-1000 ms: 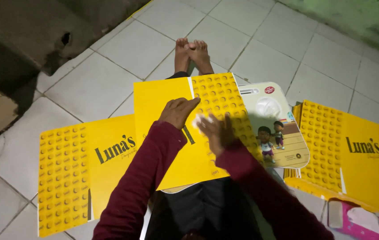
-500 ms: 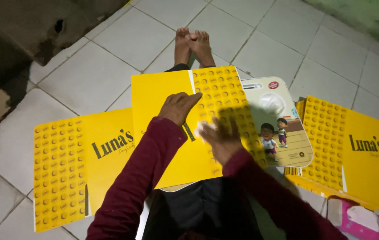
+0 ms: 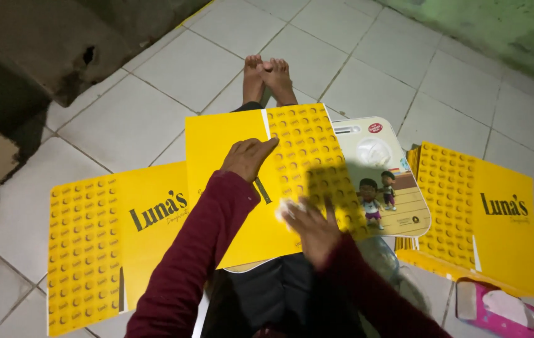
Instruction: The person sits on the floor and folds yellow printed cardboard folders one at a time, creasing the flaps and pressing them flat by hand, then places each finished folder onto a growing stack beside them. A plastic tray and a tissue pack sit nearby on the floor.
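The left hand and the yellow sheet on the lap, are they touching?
Touching. The head view shows the left hand lying flat on the yellow sheet, with no gap.

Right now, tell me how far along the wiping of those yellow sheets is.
Cannot tell what is done. In hand: the left hand presses the yellow sheet on the lap while the right hand rubs it with a white cloth. Lying aside: the left sheet and the right stack.

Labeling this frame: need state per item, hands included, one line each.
yellow sheet: flat on the lap, over a cartoon board.
left hand: pressed palm-down on the sheet.
right hand: wiping sheet with white tissue.
left stack: flat on floor.
right stack: flat on floor.
tissue box: open.
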